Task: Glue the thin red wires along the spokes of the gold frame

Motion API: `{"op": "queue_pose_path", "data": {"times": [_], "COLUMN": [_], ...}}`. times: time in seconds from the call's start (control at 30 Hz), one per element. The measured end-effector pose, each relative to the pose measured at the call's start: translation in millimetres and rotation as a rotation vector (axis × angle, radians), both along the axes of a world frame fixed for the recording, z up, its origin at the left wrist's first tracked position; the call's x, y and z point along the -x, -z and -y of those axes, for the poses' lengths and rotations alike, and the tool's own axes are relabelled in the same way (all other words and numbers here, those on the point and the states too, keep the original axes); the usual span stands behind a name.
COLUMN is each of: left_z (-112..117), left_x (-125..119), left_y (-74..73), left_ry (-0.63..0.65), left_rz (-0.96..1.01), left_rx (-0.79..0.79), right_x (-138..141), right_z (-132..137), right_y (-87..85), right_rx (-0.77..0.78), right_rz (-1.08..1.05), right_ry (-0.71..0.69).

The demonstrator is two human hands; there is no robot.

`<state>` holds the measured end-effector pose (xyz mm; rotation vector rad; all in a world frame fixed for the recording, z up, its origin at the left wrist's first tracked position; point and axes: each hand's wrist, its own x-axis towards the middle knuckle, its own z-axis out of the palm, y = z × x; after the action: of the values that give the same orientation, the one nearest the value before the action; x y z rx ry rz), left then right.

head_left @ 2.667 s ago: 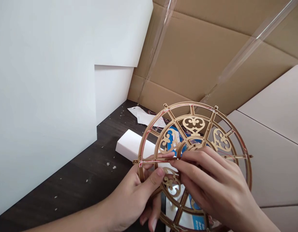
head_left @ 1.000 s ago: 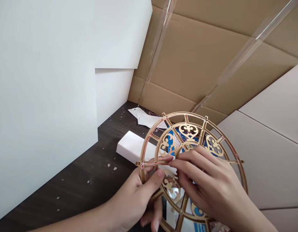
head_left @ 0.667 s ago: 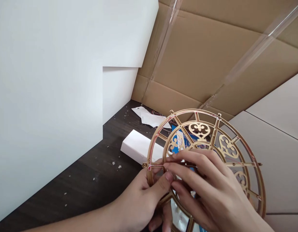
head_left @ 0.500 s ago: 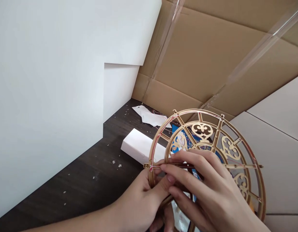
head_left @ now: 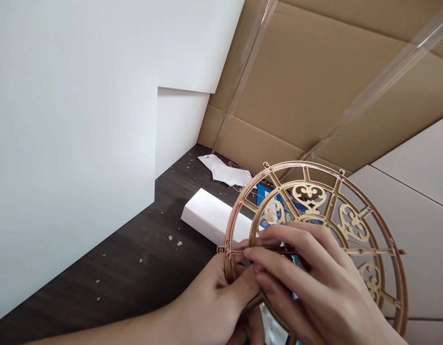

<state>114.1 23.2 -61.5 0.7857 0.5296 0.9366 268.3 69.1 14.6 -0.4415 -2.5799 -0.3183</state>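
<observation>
Both hands grip the golden wheel frame (head_left: 315,225): left hand (head_left: 214,302) at its 9 o'clock rim, right hand (head_left: 315,287) now pinching further out along the spoke toward the rim.

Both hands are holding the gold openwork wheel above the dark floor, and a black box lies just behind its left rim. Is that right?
Not quite: the box is white, not black, as the head view shows. The rest holds: the left hand and right hand grip the gold openwork wheel above the dark floor.
</observation>
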Motion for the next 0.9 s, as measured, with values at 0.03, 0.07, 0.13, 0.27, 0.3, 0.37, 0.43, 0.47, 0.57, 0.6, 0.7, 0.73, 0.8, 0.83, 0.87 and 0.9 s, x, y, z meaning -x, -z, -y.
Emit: {"op": "queue_pose_path", "data": {"times": [0.03,0.07,0.13,0.27,0.3,0.37,0.43,0.47,0.57,0.6,0.7,0.73,0.8,0.83,0.87,0.9], "left_z": [-0.1,-0.1,0.5,1.5,1.6,2.1,3.0,3.6,4.6,4.6,3.8,3.3,2.5,2.2,1.9,1.7], "left_x": [0.1,0.2,0.2,-0.2,-0.4,-1.2,-2.2,-2.8,-4.3,-4.5,-3.8,-3.2,-1.6,-0.6,0.3,1.3], "left_y": [-0.9,-1.5,-1.5,0.8,1.2,1.4,1.2,1.2,3.0,3.9,5.8,5.7,4.1,2.7,1.2,-0.3], "left_ry": [0.01,0.014,0.006,-0.004,-0.001,-0.014,-0.025,-0.021,-0.01,-0.012,-0.019,-0.016,-0.013,-0.012,-0.008,-0.007], "left_rz": [0.005,0.004,-0.013,-0.042,-0.044,-0.051,-0.053,-0.059,-0.08,-0.088,-0.112,-0.124,-0.138,-0.139,-0.14,-0.143], "left_rx": [-0.009,-0.012,0.005,0.05,0.051,0.053,0.053,0.048,0.015,0.006,-0.01,-0.018,-0.031,-0.039,-0.048,-0.059], "right_x": [-0.8,-1.6,-3.2,-4.8,-4.8,-4.3,-3.6,-3.2,-2.0,-1.6,-0.3,0.1,0.9,1.2,1.4,1.5], "right_z": [-0.1,0.0,0.6,1.9,2.1,2.5,3.0,3.4,5.1,5.7,6.9,7.2,7.5,7.7,7.9,8.1], "right_y": [0.9,1.9,3.3,3.9,3.8,3.7,3.8,3.9,3.8,3.7,3.2,2.8,1.3,0.2,-0.9,-1.8], "right_rx": [-0.01,-0.021,-0.045,-0.048,-0.048,-0.049,-0.049,-0.054,-0.06,-0.058,-0.041,-0.039,-0.037,-0.035,-0.038,-0.034], "right_rz": [-0.01,-0.024,-0.038,-0.017,-0.009,0.011,0.029,0.032,0.034,0.038,0.043,0.042,0.037,0.038,0.039,0.043], "right_ry": [-0.003,-0.003,-0.008,0.001,-0.004,-0.013,-0.01,-0.004,0.011,0.014,0.019,0.022,0.024,0.025,0.026,0.029]}}
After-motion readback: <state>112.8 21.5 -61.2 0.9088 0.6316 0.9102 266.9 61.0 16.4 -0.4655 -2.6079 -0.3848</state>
